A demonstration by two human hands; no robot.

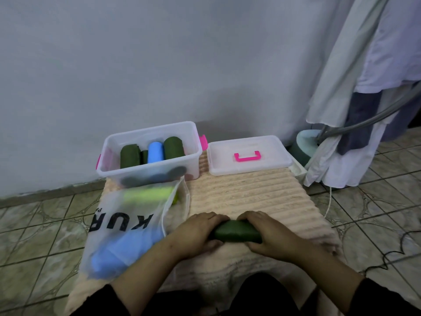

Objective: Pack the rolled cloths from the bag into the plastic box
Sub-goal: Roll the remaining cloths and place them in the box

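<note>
On the near half of the ribbed peach-coloured mat [250,197], both hands curl over one dark green rolled cloth [237,232] lying crosswise; left hand [196,233] grips its left end, right hand [271,238] its right end, fingers wrapped over the top, thumbs underneath toward the person. Black sleeves [382,297] at the frame's bottom edge. At the mat's far left corner, a clear plastic box with pink side latches [193,142], open, holding three dark green rolls [130,156] and one light blue roll [155,152] side by side; a further layer below shows dimly through the wall, count unclear. At the mat's far right corner, the box's clear lid with a pink handle [247,156], flat, just beside the box. Along the mat's left edge, a translucent white drawstring bag with black lettering [123,222], mouth toward the box and touching its front wall; inside, a yellow-green roll [148,193] near the mouth and a light blue roll [120,249] near the closed end, both blurred. Right of the mat, pale hanging garments [364,87] over a grey curved stand [369,122]. Patterned floor tiles [41,224] around the mat, grey wall behind
</note>
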